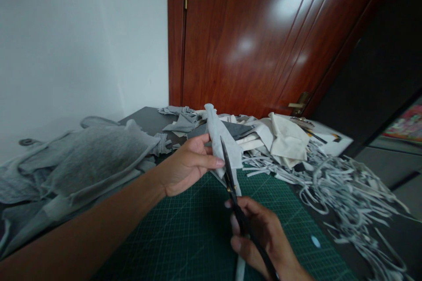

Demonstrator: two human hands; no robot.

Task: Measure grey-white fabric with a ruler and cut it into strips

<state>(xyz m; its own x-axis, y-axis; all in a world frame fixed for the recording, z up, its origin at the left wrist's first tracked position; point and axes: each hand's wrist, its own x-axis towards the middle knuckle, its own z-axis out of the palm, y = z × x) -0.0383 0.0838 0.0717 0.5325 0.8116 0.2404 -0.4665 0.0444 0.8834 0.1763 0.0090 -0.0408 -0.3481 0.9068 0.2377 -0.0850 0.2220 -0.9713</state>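
Observation:
My left hand pinches a pale grey piece of cloth between thumb and fingers and holds it up above the green cutting mat. Wrapped round the handles of black scissors is my right hand. The scissor blades point up and away from me and lie against the cloth near my left thumb. Whether the blades are parted is hard to make out. A narrow strip of the cloth hangs down behind the scissors towards the mat's near side.
A heap of grey fabric lies on the left. On the right is a large tangle of cut strips. Folded white and grey cloth pieces are piled at the back, before a brown wooden door. A small pale oval rests on the mat.

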